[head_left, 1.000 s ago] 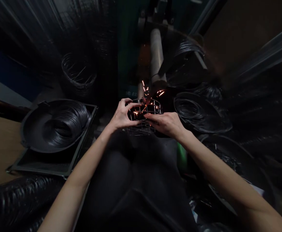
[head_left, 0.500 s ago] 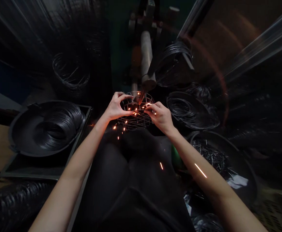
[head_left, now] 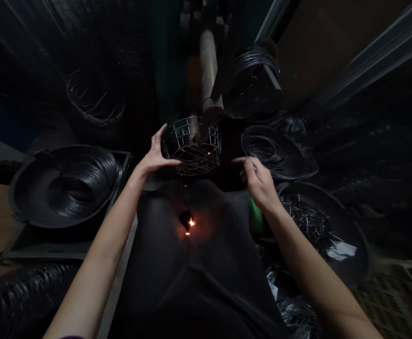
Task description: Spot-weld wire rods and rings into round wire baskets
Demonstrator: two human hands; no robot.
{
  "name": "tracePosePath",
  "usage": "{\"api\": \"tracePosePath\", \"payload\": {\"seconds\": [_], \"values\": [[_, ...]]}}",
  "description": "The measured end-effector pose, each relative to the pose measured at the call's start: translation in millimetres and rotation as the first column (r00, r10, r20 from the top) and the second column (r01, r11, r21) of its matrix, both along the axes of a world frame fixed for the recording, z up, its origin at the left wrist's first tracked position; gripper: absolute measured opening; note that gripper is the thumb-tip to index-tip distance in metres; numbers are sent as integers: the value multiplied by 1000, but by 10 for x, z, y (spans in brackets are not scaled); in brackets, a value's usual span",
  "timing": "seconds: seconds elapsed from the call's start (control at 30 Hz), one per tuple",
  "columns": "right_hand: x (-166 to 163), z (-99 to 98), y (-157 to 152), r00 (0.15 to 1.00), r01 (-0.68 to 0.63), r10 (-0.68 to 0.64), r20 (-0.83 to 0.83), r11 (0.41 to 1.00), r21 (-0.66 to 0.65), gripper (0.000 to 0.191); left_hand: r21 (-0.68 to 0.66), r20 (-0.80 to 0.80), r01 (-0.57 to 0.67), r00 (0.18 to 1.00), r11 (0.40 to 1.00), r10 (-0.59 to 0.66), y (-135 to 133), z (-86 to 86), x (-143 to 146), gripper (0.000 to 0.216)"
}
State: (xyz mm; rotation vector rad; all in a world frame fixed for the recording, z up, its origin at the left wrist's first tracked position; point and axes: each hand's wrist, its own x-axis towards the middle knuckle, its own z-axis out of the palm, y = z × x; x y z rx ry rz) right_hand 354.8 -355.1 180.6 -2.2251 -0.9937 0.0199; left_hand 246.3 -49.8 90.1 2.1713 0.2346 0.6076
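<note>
A round wire basket [head_left: 192, 146] sits under the tip of a welding electrode arm [head_left: 210, 89]. My left hand [head_left: 156, 157] grips the basket's left side, thumb under its rim and fingers up along the wall. My right hand [head_left: 257, 179] hovers apart from the basket, to its right, fingers loosely curled and holding nothing. A glowing spark [head_left: 191, 221] lies on the dark apron over my lap.
A large black pan with coiled wire rings [head_left: 68, 186] stands at left on a tray. Another pan of rings [head_left: 276, 153] is at right, and one with short wire pieces [head_left: 312, 226] lies below it. Stacked wire baskets [head_left: 93, 101] stand behind.
My right hand let go of the basket and drew back to the right. My left hand turned the basket upward. The shower of sparks stopped, leaving one ember on my lap.
</note>
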Motion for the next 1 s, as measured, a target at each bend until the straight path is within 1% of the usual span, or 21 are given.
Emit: {"api": "tracePosePath", "payload": {"seconds": [0.07, 0.13, 0.17, 0.2, 0.27, 0.33, 0.37, 0.4, 0.47, 0.53, 0.57, 0.6, 0.67, 0.73, 0.77, 0.8, 0.83, 0.87, 0.9, 0.97, 1.0], "values": [[-156, -128, -330, 998, -40, 36, -42, 996, -83, 49, -107, -22, 10, 1000, 994, -12, 18, -223, -103, 135], [-290, -353, -588, 993, -115, 106, -55, 970, -214, 47, -197, -11, -24, 1000, 980, 22, 12, -384, -145, 137], [-343, -485, -692, 986, -161, 146, -75, 947, -277, 44, -237, 4, -52, 999, 970, 54, 1, -431, -152, 137], [-385, -619, -786, 978, -206, 181, -106, 924, -323, 41, -278, 20, -79, 996, 957, 88, -16, -455, -157, 137], [-432, -851, -954, 955, -286, 233, -183, 888, -361, 34, -356, 56, -112, 988, 928, 141, -56, -441, -192, 134], [-432, -985, -1088, 923, -352, 266, -278, 877, -328, 27, -393, 99, -106, 983, 913, 157, -104, -372, -279, 128], [-420, -1002, -1129, 903, -373, 271, -333, 880, -294, 24, -381, 117, -90, 982, 920, 145, -131, -324, -341, 125], [-405, -984, -1143, 885, -374, 261, -387, 892, -253, 23, -353, 129, -68, 984, 933, 121, -162, -271, -410, 122], [-380, -842, -1061, 864, -316, 211, -456, 934, -167, 23, -272, 135, -25, 989, 962, 64, -238, -151, -543, 115], [-375, -585, -831, 863, -239, 174, -475, 968, -78, 34, -160, 136, 1, 990, 987, 21, -333, -19, -638, 103], [-376, -431, -673, 864, -218, 174, -472, 975, -40, 41, -87, 134, 14, 991, 996, -2, -386, 50, -664, 96], [-373, -275, -498, 859, -221, 190, -476, 975, -10, 44, -4, 125, 32, 992, 999, -31, -441, 120, -673, 90], [-342, 2, -140, 821, -298, 254, -512, 954, -4, 39, 163, 65, 89, 993, 983, -101, -548, 251, -654, 82], [-283, 176, 164, 780, -402, 304, -546, 913, -66, 34, 285, -19, 148, 989, 947, -149, -635, 355, -603, 78], [-252, 216, 279, 787, -435, 313, -531, 893, -118, 31, 324, -52, 169, 986, 931, -161, -665, 393, -574, 77], [-229, 228, 364, 819, -445, 317, -477, 877, -181, 29, 350, -70, 181, 983, 919, -167, -685, 420, -548, 75], [-216, 215, 419, 867, -433, 324, -378, 866, -251, 28, 364, -74, 185, 983, 913, -170, -694, 438, -526, 74], [-216, 186, 448, 909, -405, 339, -243, 856, -322, 27, 367, -70, 185, 983, 912, -172, -696, 447, -509, 73], [-227, 146, 453, 926, -373, 366, -96, 842, -390, 28, 361, -64, 184, 983, 914, -173, -691, 449, -497, 73], [-266, 60, 420, 884, -322, 448, 136, 792, -520, 36, 338, -58, 177, 984, 924, -167, -671, 438, -482, 73], [-284, 24, 394, 846, -307, 494, 200, 759, -575, 40, 329, -58, 173, 985, 928, -163, -660, 429, -475, 73]]}}
